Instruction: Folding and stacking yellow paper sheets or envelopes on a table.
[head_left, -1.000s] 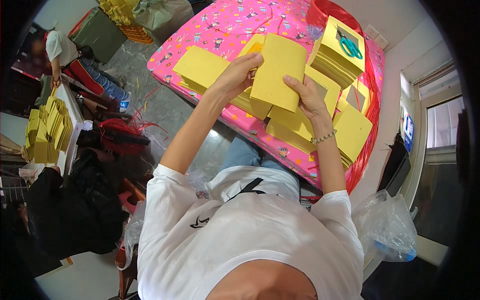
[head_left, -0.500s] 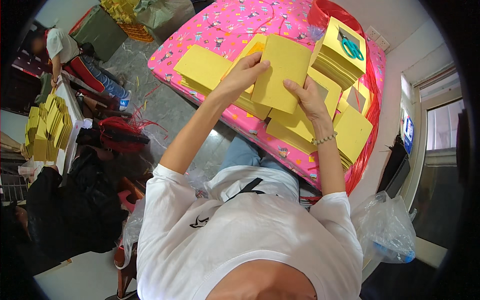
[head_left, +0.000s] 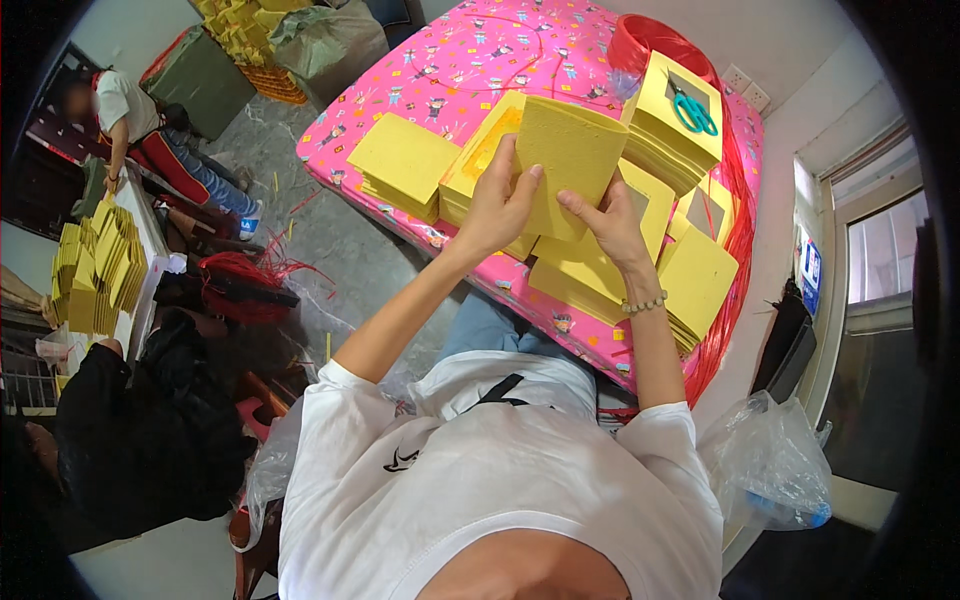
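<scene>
A pad of rough yellow paper sheets [head_left: 570,150] is held up over the bed, its upper edge showing several layers. My left hand [head_left: 497,208] grips its left side, thumb on the face and fingers behind. At the lower right side, my right hand [head_left: 612,228] grips it the same way, with a bead bracelet on that wrist. Just behind lies a yellow stack with an orange patch [head_left: 485,150], partly hidden by the pad. To its left is a plain yellow stack [head_left: 400,155]. Below my right hand sits another yellow stack [head_left: 580,285].
Teal-handled scissors [head_left: 692,113] lie on a tall yellow stack [head_left: 655,130] at the right. Red plastic strips [head_left: 660,45] trail down the edge of the pink patterned bed [head_left: 450,60]. Another person [head_left: 135,115] leans over a white table [head_left: 150,240] at the far left.
My left hand has shifted lower along the pad's left side. The pad has tipped so its top edge shows. My right hand stays at the lower right.
</scene>
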